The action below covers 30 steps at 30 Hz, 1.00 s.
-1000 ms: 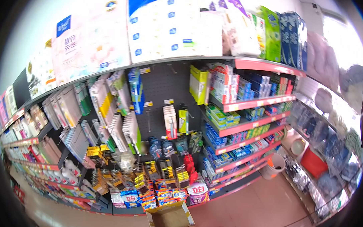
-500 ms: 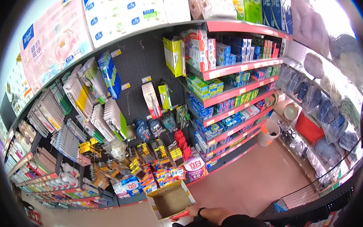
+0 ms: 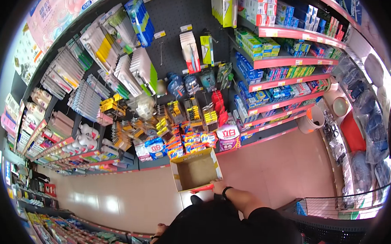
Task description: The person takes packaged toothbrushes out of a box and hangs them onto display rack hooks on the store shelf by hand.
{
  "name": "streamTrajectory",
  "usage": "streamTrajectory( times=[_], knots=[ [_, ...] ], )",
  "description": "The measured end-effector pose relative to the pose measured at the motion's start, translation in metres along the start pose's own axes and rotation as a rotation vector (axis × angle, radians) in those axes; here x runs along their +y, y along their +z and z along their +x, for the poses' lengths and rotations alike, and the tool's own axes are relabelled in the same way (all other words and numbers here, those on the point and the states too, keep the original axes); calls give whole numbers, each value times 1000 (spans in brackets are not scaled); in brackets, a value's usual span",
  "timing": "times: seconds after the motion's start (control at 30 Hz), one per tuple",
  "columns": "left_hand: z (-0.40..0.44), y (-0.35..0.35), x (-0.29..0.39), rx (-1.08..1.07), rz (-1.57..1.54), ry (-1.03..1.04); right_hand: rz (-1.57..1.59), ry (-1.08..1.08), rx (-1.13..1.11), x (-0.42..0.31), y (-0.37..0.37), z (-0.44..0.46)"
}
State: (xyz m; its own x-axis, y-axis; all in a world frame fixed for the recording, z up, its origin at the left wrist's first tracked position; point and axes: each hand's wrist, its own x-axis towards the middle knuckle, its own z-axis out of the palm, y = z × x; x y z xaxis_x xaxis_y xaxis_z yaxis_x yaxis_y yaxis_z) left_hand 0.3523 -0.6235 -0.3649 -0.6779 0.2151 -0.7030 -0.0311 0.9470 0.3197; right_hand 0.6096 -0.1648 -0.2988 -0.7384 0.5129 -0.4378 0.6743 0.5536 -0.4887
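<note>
My right hand (image 3: 218,187), with a black band at the wrist, grips the near right edge of an open cardboard box (image 3: 176,178). The box has a brown inside and pale yellowish outer walls, and nothing shows in it. A red strip (image 3: 201,189) runs along its near edge beside my fingers; whether it belongs to the box I cannot tell. My left hand (image 3: 160,228) hangs low beside my dark clothing, away from the shelves, its fingers too small to make out. Just beyond the box lie orange Tide detergent bags (image 3: 194,143) and a white-and-purple detergent bag (image 3: 229,135).
Hanging packets (image 3: 82,98) fill the pegboard wall ahead. Shelves of small toothpaste-like boxes (image 3: 287,90) stand to the right, with a pale bucket (image 3: 311,119) on the floor by their end. A wire mesh basket (image 3: 330,206) is at lower right, another shelf row (image 3: 67,229) at lower left.
The view has tilted downward, so the shelves sit higher and more floor shows. My left hand has come into view at the bottom. My right hand keeps its grip on the box.
</note>
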Motion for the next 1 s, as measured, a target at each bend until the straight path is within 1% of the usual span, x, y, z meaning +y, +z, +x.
streamTrajectory(
  times=[0.03,0.17,0.23,0.27,0.3,0.33,0.43,0.47,0.57,0.63,0.67,0.7,0.73,0.8,0.83,0.87,0.9,0.93,1.0],
  knots=[
    [-4,0,1,64,79,7,25,-19,24,1,-2,0],
    [-12,-4,4,61,39,13,-16,-29,-60,4,2,4],
    [-47,-19,36,52,70,67,62,-19,70,14,21,12],
    [-55,-25,40,20,-61,173,60,-33,89,16,23,13],
    [-56,-28,42,22,-62,163,61,-38,80,16,22,12],
    [-57,-30,45,0,45,244,60,-36,77,15,20,11],
    [-74,-39,65,-66,80,283,75,-24,57,14,18,9],
    [-90,-43,85,-61,2,155,63,-6,33,13,16,10],
    [-118,-50,118,-60,-85,4,55,11,-2,12,13,8],
    [-116,-45,112,-14,-168,-23,86,16,43,12,15,6],
    [-125,-48,121,-1,-138,-35,83,10,35,10,11,5],
    [-108,-41,96,0,-142,-44,79,7,36,8,7,2],
    [-86,-35,67,-62,-72,115,75,3,38,5,3,0],
    [-85,-32,61,-119,-9,263,77,-11,64,7,6,1],
    [-106,-38,91,-53,-65,121,81,-21,96,9,9,2],
    [-124,-41,109,14,-122,-25,75,-36,82,9,8,1],
    [-109,-33,84,22,-136,-43,80,-38,94,7,3,-2],
    [-73,-19,38,-8,-71,142,86,-39,107,5,0,-2],
    [-80,-18,43,-14,-39,196,73,-56,118,8,5,1]
  ],
)
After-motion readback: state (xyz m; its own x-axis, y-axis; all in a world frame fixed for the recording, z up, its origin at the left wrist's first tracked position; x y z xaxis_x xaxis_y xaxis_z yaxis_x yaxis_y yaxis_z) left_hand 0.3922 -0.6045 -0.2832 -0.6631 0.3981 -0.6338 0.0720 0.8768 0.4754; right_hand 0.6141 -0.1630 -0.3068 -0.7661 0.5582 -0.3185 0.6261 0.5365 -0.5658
